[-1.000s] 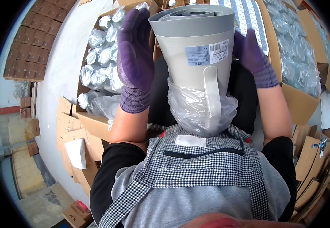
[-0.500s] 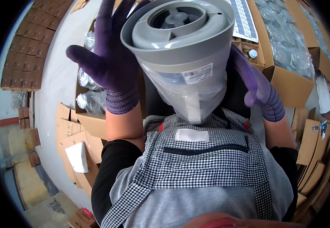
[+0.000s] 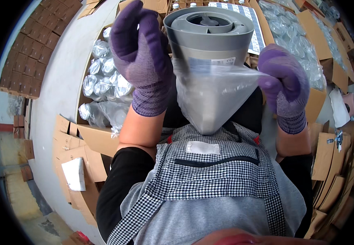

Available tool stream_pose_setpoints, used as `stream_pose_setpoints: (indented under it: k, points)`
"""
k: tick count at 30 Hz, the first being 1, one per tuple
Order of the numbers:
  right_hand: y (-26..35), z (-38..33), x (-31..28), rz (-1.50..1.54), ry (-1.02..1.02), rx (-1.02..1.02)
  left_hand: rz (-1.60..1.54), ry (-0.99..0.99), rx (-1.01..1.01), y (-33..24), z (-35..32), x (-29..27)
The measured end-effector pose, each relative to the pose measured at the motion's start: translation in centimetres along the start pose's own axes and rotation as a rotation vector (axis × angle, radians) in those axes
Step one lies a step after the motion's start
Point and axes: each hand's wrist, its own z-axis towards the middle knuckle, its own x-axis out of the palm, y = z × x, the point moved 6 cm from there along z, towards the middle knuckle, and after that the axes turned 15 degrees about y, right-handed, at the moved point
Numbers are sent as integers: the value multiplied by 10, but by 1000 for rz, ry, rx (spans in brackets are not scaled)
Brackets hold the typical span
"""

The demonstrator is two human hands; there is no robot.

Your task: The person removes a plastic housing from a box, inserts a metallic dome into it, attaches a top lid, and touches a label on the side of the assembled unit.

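A grey cone-shaped plastic piece [image 3: 226, 40] with a round recessed top stands upright before my chest. It looks like a housing of some kind; I cannot tell which. Around its lower part hangs a clear plastic bag [image 3: 213, 92], narrowing to a point at my apron. My right hand [image 3: 285, 77], in a purple glove, pinches the bag's rim and draws it into a taut fold toward the right. On the other side my left hand [image 3: 144, 57], gloved alike, is raised beside the piece. Its fingers are bent but apart, with nothing visible between them.
An open carton [image 3: 99, 132] of bagged clear items stands at the left; another carton [image 3: 305, 94] of them is at the right. Behind the piece lies a printed sheet [image 3: 258, 32] over boxed bottles. Flattened cardboard [image 3: 324, 163] leans at the right. Stacked brown boxes [image 3: 30, 53] line the far left.
The grey piece has moved down and farther away from me. My right hand has taken hold of the bag's rim and pulled it right. My left hand's spread fingers have bent.
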Motion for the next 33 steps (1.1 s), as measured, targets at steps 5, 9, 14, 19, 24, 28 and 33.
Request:
stream_pose_setpoints:
  k: [5,9,14,19,24,28,33]
  points:
    - [-6,-3,-1,289,-153,77,-517,294,-16,-31,37,22]
    - [24,14,-9,270,105,110,667,1027,72,-56,16,42]
    - [49,-18,-8,313,226,410,680,1131,182,-90,7,22]
    - [66,8,8,271,483,101,689,1157,85,-92,-10,54]
    - [44,7,-3,36,844,570,493,1239,42,-105,18,27]
    - [20,-12,-10,-354,824,382,452,1270,-17,-112,21,34]
    - [22,32,-65,-38,656,268,211,989,-36,-116,55,19]
